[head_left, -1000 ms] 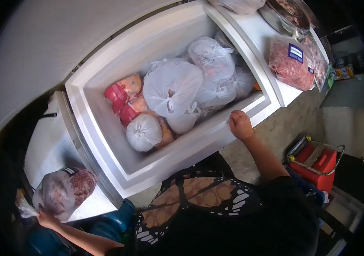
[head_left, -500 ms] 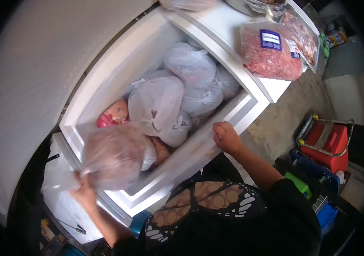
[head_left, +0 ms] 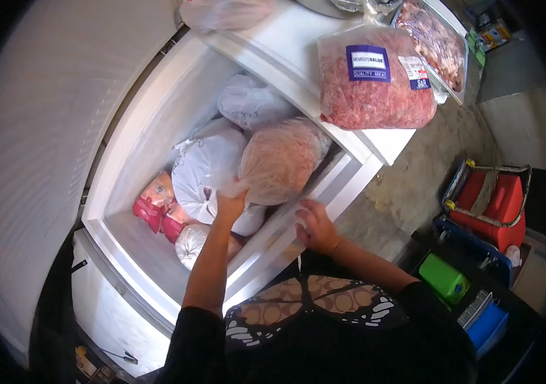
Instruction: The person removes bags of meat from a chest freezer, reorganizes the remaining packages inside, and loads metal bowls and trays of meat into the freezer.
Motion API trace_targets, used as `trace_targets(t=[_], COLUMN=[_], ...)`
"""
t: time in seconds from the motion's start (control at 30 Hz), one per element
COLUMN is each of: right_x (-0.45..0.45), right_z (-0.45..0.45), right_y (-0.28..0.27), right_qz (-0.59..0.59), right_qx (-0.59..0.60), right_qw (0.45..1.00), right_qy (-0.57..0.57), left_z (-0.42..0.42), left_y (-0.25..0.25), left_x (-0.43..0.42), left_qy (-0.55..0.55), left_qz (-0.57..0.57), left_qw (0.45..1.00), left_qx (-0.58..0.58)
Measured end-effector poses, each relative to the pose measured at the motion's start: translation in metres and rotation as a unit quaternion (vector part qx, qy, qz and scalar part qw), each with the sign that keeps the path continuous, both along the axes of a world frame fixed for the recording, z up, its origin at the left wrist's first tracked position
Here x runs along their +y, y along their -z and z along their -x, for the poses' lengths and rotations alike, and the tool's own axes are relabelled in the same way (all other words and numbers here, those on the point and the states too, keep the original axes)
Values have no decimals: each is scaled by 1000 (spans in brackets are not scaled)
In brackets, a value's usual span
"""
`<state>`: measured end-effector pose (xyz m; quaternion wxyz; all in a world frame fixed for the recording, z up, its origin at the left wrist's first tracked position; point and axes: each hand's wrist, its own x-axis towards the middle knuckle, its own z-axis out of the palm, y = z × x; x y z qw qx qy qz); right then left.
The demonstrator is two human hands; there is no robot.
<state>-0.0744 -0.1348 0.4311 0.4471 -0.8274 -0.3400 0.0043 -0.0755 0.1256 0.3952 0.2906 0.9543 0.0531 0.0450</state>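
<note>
A large clear bag of meat (head_left: 279,163) is held over the right-hand part of an open chest freezer (head_left: 350,192), above the white bags (head_left: 202,163). Its gathered plastic neck is clamped in the left hand (head_left: 231,205), presumably because a firmer hold is given there than by the smooth, bulging sides; the bulk is so kept beyond the fingers. The right hand (head_left: 316,225) is placed at the near rim with its fingers bent and nothing seen in it, perhaps so that the body can be steadied. Because of blur, it cannot be told whether that hand is closed or whether the rim is touched. A labelled package of ground meat (head_left: 375,96) is set on the white surface (head_left: 285,32) beside the freezer, probably to be kept within reach.

Compared with 0.5 s ago, the bag has been carried from the left end of the freezer to the right. The round white bag (head_left: 191,246), mostly covered then, is now uncovered, as are more of the red-and-orange packs (head_left: 154,205). The right hand is still found by the near rim.
</note>
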Motion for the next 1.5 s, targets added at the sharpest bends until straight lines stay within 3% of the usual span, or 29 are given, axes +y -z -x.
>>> trace_targets(t=[0.07, 0.17, 0.27, 0.37, 0.43, 0.47, 0.53, 0.6, 0.67, 0.73, 0.83, 0.93, 1.03, 1.1, 1.17, 1.3, 1.37, 1.4, 1.47, 1.5], right_x=[0, 3, 5, 6, 3, -5, -21, -39, -54, -57, -50, -48, -50, -51, -50, -50, -45, -45, -48, -48], right_z=[-3, -5, -10, -17, -30, -43, -64, -80, -84, -85, -88, -87, -90, -89, -91, -88, -93, -92, -91, -90], right_y=[-1, -3, -5, -7, -12, -14, -17, -14, -2, 3, 0, 5, 8, 13, 12, 9, 10, 11, 11, 12], right_qz=[15, 22, 25, 14, 47, 86, 133, 153, 162, 177, 196, 188, 187, 166, 170, 185, 187, 188, 194, 198], right_qx=[5, 12, 37, 115, 121, 93, 40, -12, -23, -39, -69, -86, -89, -91, -94, -79, -89, -92, -93, -93], right_qw=[999, 998, 998, 993, 991, 991, 989, 988, 986, 982, 975, 976, 976, 980, 980, 978, 976, 976, 975, 974], right_qy=[-38, -60, -48, -29, -31, -40, -43, -29, -44, -61, -75, -72, -66, -57, -53, -62, -61, -59, -60, -62], left_z=[-4, -5, -4, -12, -28, -22, -40, -63, -89, -113, -129, -125, -87, -28, 26, 84, 62, 29, -11, -20], left_y=[22, 25, 63, 119, 61, 87, 59, 41, 26, -2, 63, 56, 64, 70, 82, 121, 84, 35, 18, 37], left_x=[3, 7, 24, 73, 76, 100, 94, 92, 67, 43, 65, 39, 36, 37, 26, 68, 77, 70, 56, 42], left_qy=[12, -36, -283, -395, -466, -382, -349, -359, -261, -205, -54, -36, 5, -71, -170, -139, -112, -88, -119, -114], left_qz=[20, 115, 300, 109, 222, 256, 324, 414, 420, 257, 248, -8, -4, 136, 140, 146, 39, -68, 12, 91], left_qw=[998, 991, 911, 908, 833, 868, 879, 831, 859, 915, 933, 946, 957, 978, 975, 971, 978, 976, 993, 986], left_qx=[-60, -55, 7, 84, 200, 186, 20, 98, 128, 236, 255, 321, 291, 142, -30, 129, 174, 187, 9, 81])
